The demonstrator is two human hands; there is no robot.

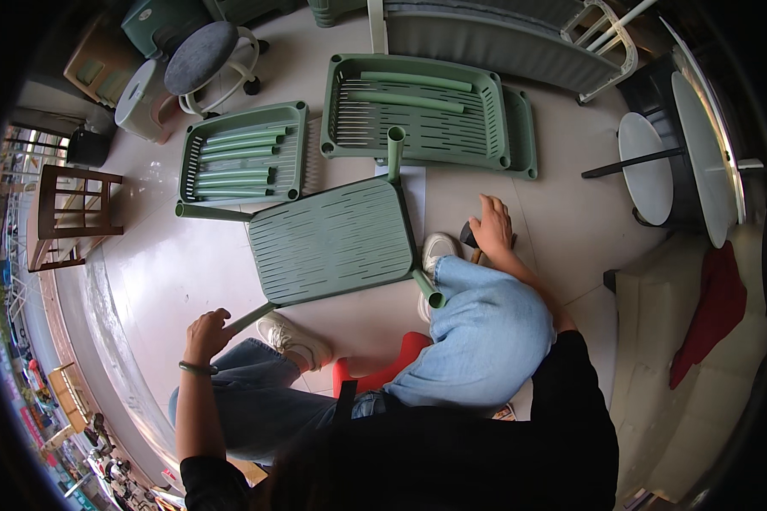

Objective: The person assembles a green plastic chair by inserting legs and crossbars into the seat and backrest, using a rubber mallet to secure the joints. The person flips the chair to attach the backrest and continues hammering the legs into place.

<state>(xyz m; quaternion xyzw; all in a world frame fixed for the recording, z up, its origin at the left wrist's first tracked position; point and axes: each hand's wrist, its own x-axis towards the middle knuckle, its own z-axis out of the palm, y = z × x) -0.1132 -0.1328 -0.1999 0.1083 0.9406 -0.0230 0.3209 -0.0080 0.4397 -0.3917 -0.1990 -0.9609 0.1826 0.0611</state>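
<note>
A black shirt [477, 464] faces a slotted, four-legged green shelf [332, 241]

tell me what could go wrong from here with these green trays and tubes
The black-headed tool by the right hand is close to a shoe, so a slip might hit that foot. The left hand is at one tube of the nearest green tray; its fingers could get pinched if the tray shifts. The tubes lying in the left rear tray might roll if bumped.

Tubes [416, 81] in 2 trays [330, 109] behind shelf [332, 243]; stool [202, 57] behind left tray [301, 149].
</note>
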